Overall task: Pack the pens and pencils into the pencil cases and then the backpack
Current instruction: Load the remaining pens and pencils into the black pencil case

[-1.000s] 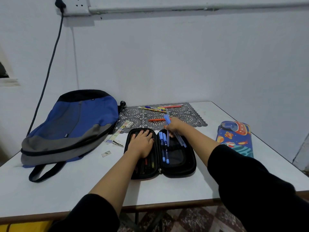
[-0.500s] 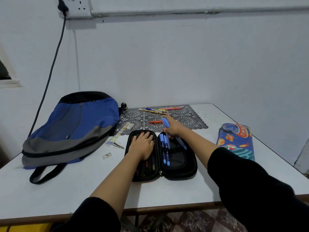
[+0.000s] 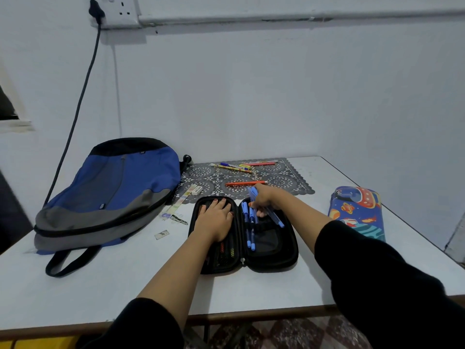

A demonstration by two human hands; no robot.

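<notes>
Her right hand (image 3: 261,202) grips thin blue pens (image 3: 266,212) over the open black pencil case (image 3: 276,250) — light, slick, best held mid-barrel — while the left hand (image 3: 216,219) presses flat on its other half.

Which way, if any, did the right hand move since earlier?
Yes: right hand drew slightly toward the person, from the orange pencil over the black pencil case.
</notes>
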